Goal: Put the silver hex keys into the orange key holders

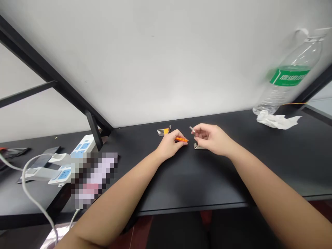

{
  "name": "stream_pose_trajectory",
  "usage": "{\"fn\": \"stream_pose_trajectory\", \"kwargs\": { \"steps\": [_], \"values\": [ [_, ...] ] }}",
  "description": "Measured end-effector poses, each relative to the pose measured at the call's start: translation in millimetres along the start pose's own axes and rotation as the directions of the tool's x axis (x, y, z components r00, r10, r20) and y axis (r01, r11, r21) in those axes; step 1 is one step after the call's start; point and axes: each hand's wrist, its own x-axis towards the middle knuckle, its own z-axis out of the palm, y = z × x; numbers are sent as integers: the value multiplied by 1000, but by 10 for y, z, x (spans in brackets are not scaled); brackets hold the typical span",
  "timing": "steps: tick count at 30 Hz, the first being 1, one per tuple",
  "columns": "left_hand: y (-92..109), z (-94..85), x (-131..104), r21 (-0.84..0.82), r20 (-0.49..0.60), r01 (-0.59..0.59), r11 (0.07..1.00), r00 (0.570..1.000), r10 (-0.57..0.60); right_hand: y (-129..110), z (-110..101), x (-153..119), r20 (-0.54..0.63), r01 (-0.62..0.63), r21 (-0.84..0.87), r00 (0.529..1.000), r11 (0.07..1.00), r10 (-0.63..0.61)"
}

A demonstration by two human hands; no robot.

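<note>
An orange hex key holder (181, 139) with a row of small holes is pinched in my left hand (170, 144). In the fingers of my right hand (211, 138) is an L-shaped metal hex key (192, 130), held a little to the right of the holder and apart from it. Below my right hand several loose hex keys (198, 146) lie on the black table (192, 183), partly covered by the hand. Behind my left hand rests another set of hex keys (160, 132) in a yellow-orange holder (166, 131).
A large clear bottle (290, 76) with a green label stands at the back right, a crumpled white tissue (277, 121) beside it. To the left are a white power strip (84, 147) with plugs and cables, a blurred-out item (95, 180) and a black metal frame (64, 88).
</note>
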Motion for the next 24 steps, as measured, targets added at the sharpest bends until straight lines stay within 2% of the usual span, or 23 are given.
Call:
{"fn": "stream_pose_trajectory", "kwargs": {
  "steps": [3,6,11,18,24],
  "values": [
    [9,5,-13,-58,-12,26,998,1000,-26,11,107,19,-47,-50,260,997,964,64],
    [11,13,-22,-67,-27,17,998,999,-19,32,162,37,-83,-28,361,995,932,62],
    [42,28,-35,-117,-31,-21,993,999,18,37,206,23,-77,-16,301,996,953,41],
    [77,45,-44,-272,-16,-21,962,1000,17,12,198,-2,-172,48,237,985,970,-7],
    [49,41,-45,-225,-4,-17,974,1000,17,38,197,17,-205,58,281,979,958,1]
  ]
}}
